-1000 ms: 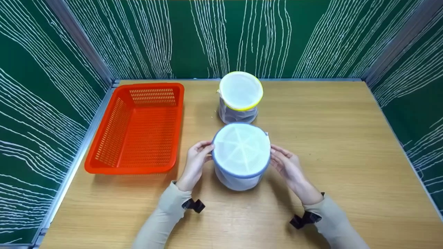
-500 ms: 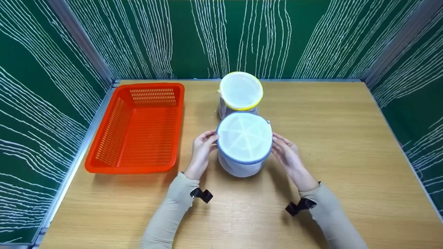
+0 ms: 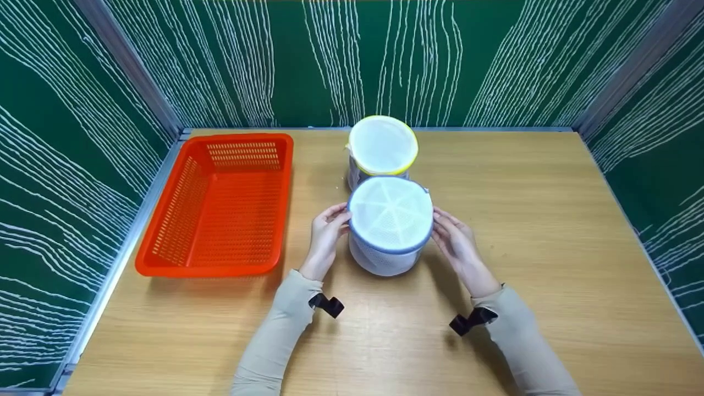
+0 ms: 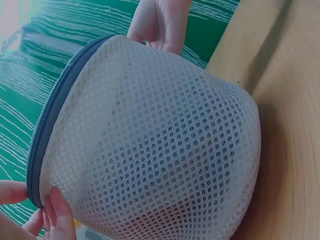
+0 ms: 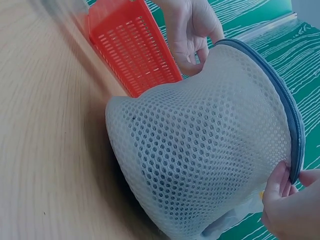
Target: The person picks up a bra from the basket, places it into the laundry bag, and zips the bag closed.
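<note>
A white mesh laundry bag [image 3: 391, 213], cylinder-shaped with a blue zippered rim, stands upright at the middle of the table. My left hand [image 3: 328, 234] pinches its rim on the left, the thumb above and fingers beneath. Opposite it, my right hand [image 3: 459, 242] pinches the rim on the right. Honeycomb mesh fills most of both wrist views, and the zipper [image 4: 55, 112] runs along the top edge. Just behind stands a smaller bag with a yellow rim [image 3: 383, 144]; its lower part is mostly hidden by the blue-rimmed one.
An orange-red plastic basket [image 3: 144, 264] with slotted sides sits at the left of the wooden table [image 3: 539, 220]. Green panels with white wavy lines [image 3: 379, 60] and metal posts enclose the back and sides.
Both hands have carried the blue-rimmed laundry bag away from me and slightly right, up close to the yellow-rimmed one. The motion is smaller over the last half second. The basket has stayed put.
</note>
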The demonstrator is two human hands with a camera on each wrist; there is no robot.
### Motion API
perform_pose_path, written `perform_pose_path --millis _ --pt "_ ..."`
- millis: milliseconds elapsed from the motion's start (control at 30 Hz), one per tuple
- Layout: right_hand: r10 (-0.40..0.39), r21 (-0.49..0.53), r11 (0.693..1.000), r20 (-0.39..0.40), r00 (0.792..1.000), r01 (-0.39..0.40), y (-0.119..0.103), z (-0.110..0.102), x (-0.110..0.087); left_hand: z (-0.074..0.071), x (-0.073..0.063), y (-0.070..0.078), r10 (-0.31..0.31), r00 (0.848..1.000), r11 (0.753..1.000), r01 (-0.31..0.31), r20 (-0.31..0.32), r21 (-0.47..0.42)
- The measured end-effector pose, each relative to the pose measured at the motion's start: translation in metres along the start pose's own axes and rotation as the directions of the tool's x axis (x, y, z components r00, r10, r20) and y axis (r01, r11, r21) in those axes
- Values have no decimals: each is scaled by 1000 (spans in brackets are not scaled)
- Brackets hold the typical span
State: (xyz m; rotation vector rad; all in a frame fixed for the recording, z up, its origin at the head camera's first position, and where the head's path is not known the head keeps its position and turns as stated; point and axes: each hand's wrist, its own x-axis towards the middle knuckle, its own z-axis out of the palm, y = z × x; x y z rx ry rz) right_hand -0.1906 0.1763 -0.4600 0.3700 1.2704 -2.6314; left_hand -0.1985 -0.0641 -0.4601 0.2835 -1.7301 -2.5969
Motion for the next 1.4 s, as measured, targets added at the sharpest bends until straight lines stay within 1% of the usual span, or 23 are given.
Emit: perform_pose_path --millis 33,67,433,467,500,633,667,700,733,800,833,867,900,1033,1067,1100,1167,1233,1333,1400 --pt "-2 3 1000 8 1000 2 0 -1 1 0 1 -1 0 1000 1000 0 -2 2" --pt "-1 4 1000 6 1000 1 0 -1 1 4 -2 5 -21 999 999 22 -28 23" --pt "25 -6 1000 -7 1000 -25 1 -3 6 4 0 2 -61 997 997 63 -55 39" --pt "28 -7 1000 -5 1000 -28 1 -3 6 4 0 2 -61 996 997 63 -58 43" --pt "30 -10 999 -4 1000 -30 1 -4 6 -2 8 -9 -46 998 998 48 -43 31" --pt "36 -24 999 2 999 -36 1 -5 6 -3 9 -13 -37 998 998 39 -50 45" --pt "36 -27 999 5 999 -36 1 -5 6 -9 16 -23 -18 999 1000 18 -27 24" --pt "35 -34 999 7 999 -34 1 -6 6 -9 16 -23 -22 999 999 22 -28 25" --pt "31 -38 999 10 999 -31 1 -6 6 -3 9 -13 -39 998 998 41 -47 44" --pt "27 -46 999 10 1000 -26 2 -6 7 -4 11 -16 -37 998 998 39 -47 45" --pt "26 -45 999 13 1000 -26 2 -7 7 -6 10 -16 -31 999 999 32 -37 44" --pt "26 -46 999 16 1000 -25 2 -7 7 -9 16 -23 -29 999 998 31 -33 48" --pt "23 -45 999 18 1000 -23 2 -7 7 -7 16 -23 -42 998 996 46 -51 77" --pt "21 -45 999 21 1000 -20 1 -8 9 -27 52 -67 -10 1000 996 12 -21 93" --pt "21 -45 999 19 1000 -20 1 -9 9 -31 62 -80 -5 1000 995 7 -27 95" --pt "22 -44 999 22 1000 -21 1 -10 9 -33 67 -86 8 1000 996 -5 -27 92" --pt "20 -48 999 21 1000 -19 1 -11 9 -36 75 -94 24 999 996 -21 -33 89" --pt "16 -48 999 20 1000 -15 0 -12 10 -37 78 -98 24 999 996 -21 -43 86" --pt "4 -48 999 5 1000 -4 0 -13 10 -39 80 -98 16 998 995 -10 -54 99" --pt "-1 -40 999 -10 1000 0 -1 -14 11 -39 78 -96 21 999 994 -16 -49 110"
